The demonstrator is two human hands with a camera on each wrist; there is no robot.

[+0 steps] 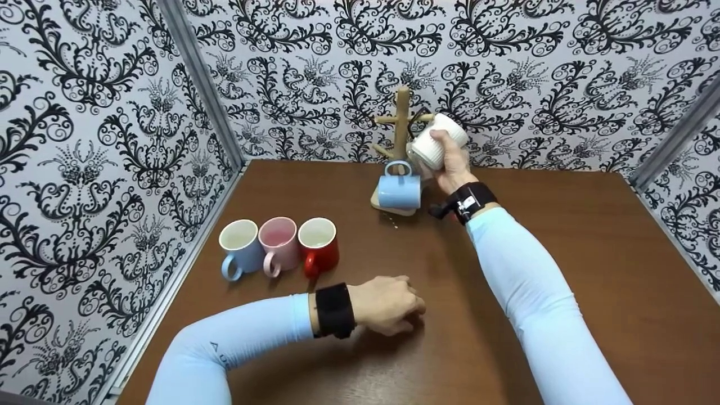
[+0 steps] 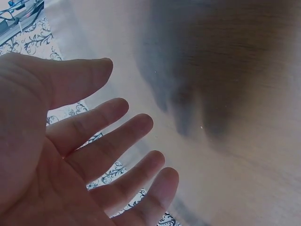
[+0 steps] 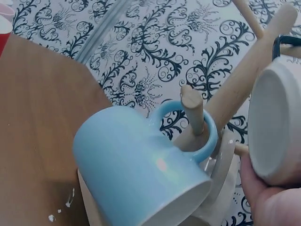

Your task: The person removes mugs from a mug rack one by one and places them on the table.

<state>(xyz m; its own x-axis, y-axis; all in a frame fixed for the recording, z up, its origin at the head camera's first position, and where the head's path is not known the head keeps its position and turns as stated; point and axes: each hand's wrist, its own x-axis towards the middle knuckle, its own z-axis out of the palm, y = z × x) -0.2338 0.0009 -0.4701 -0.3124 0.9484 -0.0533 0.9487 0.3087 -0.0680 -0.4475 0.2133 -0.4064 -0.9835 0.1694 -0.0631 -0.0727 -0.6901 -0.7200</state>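
With left grip (image 1: 388,304) relaxed and right grip (image 1: 455,169) holding a white mug (image 1: 427,148), a low swing could knock the hanging blue mug (image 1: 399,192) loose.

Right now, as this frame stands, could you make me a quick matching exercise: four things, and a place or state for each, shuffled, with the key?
1. red mug
2. white mug
3. pink mug
4. left hand

A. holding nothing
B. middle of the row of three, head view
C. right end of the row of three, head view
D. gripped by the right hand

Pairs: 1-C, 2-D, 3-B, 4-A
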